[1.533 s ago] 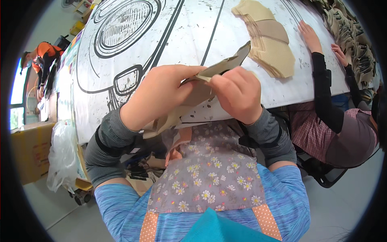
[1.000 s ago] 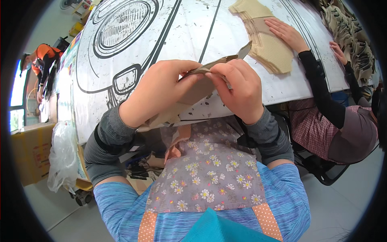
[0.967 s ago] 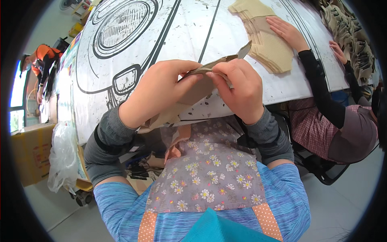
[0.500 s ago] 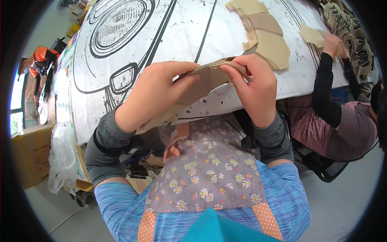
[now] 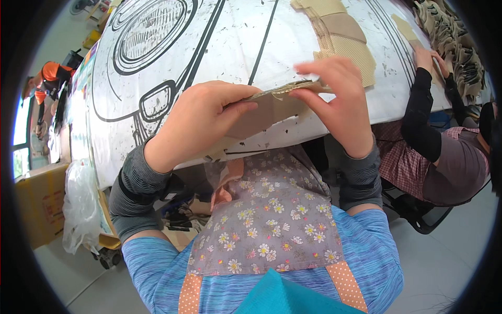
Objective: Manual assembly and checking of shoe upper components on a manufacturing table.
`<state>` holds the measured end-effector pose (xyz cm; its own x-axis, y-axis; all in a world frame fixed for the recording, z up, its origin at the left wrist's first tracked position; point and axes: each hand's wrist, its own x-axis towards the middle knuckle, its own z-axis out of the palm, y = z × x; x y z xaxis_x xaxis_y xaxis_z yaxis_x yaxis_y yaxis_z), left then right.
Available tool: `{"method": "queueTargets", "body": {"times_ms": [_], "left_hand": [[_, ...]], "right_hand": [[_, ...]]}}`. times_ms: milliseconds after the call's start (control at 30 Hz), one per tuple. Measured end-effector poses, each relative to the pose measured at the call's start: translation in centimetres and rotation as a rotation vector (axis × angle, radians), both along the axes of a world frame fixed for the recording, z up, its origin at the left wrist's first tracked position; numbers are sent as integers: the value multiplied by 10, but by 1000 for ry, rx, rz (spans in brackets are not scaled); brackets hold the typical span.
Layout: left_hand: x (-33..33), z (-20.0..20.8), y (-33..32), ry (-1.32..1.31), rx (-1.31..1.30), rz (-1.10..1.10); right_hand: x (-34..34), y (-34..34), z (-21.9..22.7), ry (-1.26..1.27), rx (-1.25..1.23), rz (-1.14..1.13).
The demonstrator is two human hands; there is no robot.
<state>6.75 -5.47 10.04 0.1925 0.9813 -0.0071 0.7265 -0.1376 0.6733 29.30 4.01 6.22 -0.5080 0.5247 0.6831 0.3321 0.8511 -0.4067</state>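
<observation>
A beige fabric piece [image 5: 264,112] is held up over the near edge of the table, its layered, frayed top edge facing me. My left hand [image 5: 201,118] pinches its left end between thumb and fingers. At the other end, my right hand [image 5: 342,104] has its thumb against the frayed edge. The raised fingers of that hand are smeared by motion, so whether they grip the fabric is unclear. Just beyond my right hand, a stack of beige fabric pieces [image 5: 342,29], part smooth and part mesh, lies on the table.
The white table cover [image 5: 235,57] carries black line drawings and dark specks. On the right, another person's hands [image 5: 431,60] handle a beige piece beside a heap of fabric pieces [image 5: 452,47]. A cardboard box [image 5: 39,209] and a clear plastic bag [image 5: 83,209] are at left.
My right hand's fingers have lifted from the fabric's top edge and the hand has shifted slightly right. My left hand keeps its pinch. The other person's piece has tilted downward.
</observation>
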Motion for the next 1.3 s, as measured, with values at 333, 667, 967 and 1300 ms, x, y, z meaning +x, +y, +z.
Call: {"method": "queueTargets", "body": {"times_ms": [333,667,967,1300], "left_hand": [[-15,-2,-8,231,-69,-93],[-12,-18,-1,357,178,63],[-30,-52,-14,323,680,172],[10,-64,-29,58,513,454]], "right_hand": [[33,-6,28,-485,-272,186],[-56,23,24,-763,-682,474],[-49,13,-4,-516,-916,413],[-46,-5,-17,-279,-841,410]]}}
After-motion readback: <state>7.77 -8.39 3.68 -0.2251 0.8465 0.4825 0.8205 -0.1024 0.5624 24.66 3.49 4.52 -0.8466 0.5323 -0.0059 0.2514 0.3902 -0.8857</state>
